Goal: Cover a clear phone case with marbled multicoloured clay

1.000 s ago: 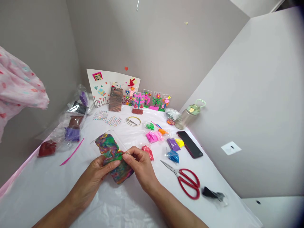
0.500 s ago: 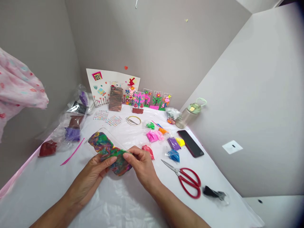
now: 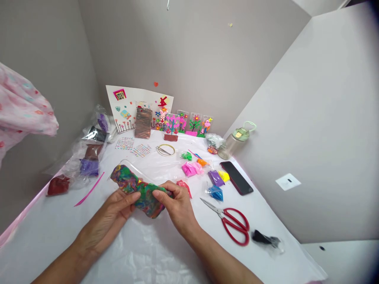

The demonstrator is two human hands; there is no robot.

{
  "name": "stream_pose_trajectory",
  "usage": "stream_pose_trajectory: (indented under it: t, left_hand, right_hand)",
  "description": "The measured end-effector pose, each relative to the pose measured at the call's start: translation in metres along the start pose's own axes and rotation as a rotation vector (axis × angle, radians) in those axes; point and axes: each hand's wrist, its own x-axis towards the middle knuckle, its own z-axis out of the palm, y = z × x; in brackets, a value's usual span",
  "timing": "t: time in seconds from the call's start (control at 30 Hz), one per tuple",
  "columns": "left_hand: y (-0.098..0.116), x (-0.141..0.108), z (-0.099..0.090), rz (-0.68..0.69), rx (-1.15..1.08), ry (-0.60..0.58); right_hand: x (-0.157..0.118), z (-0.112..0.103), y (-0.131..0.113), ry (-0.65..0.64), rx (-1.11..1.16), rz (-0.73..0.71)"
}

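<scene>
Between both hands, above the table, is a clear phone case (image 3: 134, 165) partly covered with marbled modelling clay (image 3: 149, 197) in green, red, purple and blue. A strip along the case's far edge shows bare clear plastic. My left hand (image 3: 117, 207) grips its near left side, thumb on top of the clay and fingers underneath. At the right end, my right hand (image 3: 177, 205) pinches the case, its thumb lying on the clay and the other fingers behind the far edge. The fingers under the case are hidden.
Right of the hands lie red-handled scissors (image 3: 233, 225), a phone (image 3: 237, 178) and bagged clay in blue (image 3: 215, 193), purple (image 3: 216, 178) and pink (image 3: 191, 169). A bottle (image 3: 235, 144) stands behind. Plastic bags of clay (image 3: 89, 157) lie left; decorated cases (image 3: 171, 126) lean at the back.
My right fingers have shifted slightly along the case's far edge, and the clay beside them now reaches further right. My left thumb has slid a little left. Both hands keep their hold.
</scene>
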Motion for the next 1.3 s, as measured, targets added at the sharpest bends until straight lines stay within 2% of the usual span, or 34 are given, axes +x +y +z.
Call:
stream_pose_trajectory:
  t: [0.07, 0.13, 0.17, 0.2, 0.27, 0.33, 0.37, 0.5, 0.6, 0.87, 1.17, 1.3]
  left_hand:
    - [0.010, -0.001, -0.008, 0.159, 0.138, 0.117]
    - [0.019, -0.003, -0.016, 0.431, 0.421, 0.294]
    - [0.022, -0.004, -0.019, 0.564, 0.597, 0.340]
    - [0.023, -0.005, -0.021, 0.671, 0.768, 0.319]
    - [0.022, -0.006, -0.021, 0.780, 1.016, 0.126]
    - [0.018, -0.006, -0.019, 0.811, 1.078, -0.052]
    - [0.016, -0.006, -0.017, 0.805, 1.063, -0.069]
    - [0.014, -0.006, -0.015, 0.647, 0.940, 0.073]
    - [0.016, -0.008, -0.013, 0.554, 0.948, 0.052]
    - [0.015, -0.005, -0.013, 0.539, 0.978, 0.028]
    - [0.009, -0.005, -0.015, 0.611, 0.963, 0.003]
    - [0.009, -0.006, -0.014, 0.765, 0.988, 0.038]
  right_hand:
    - [0.000, -0.002, -0.001, -0.006, -0.036, 0.012]
    - [-0.002, -0.003, -0.003, -0.055, -0.070, 0.047]
    - [-0.003, -0.003, -0.004, -0.092, -0.080, 0.069]
    - [-0.004, -0.003, -0.005, -0.128, -0.084, 0.089]
    - [-0.006, -0.003, -0.006, -0.176, -0.084, 0.114]
    - [-0.006, -0.004, -0.008, -0.189, -0.078, 0.122]
    - [-0.006, -0.004, -0.009, -0.191, -0.072, 0.125]
    - [-0.004, -0.005, -0.009, -0.208, -0.048, 0.144]
    - [-0.004, -0.004, -0.006, -0.212, -0.065, 0.136]
    - [-0.003, -0.003, 0.000, -0.200, -0.063, 0.171]
    - [-0.005, 0.000, 0.001, -0.188, -0.029, 0.148]
    - [-0.007, 0.000, 0.002, -0.185, -0.027, 0.100]
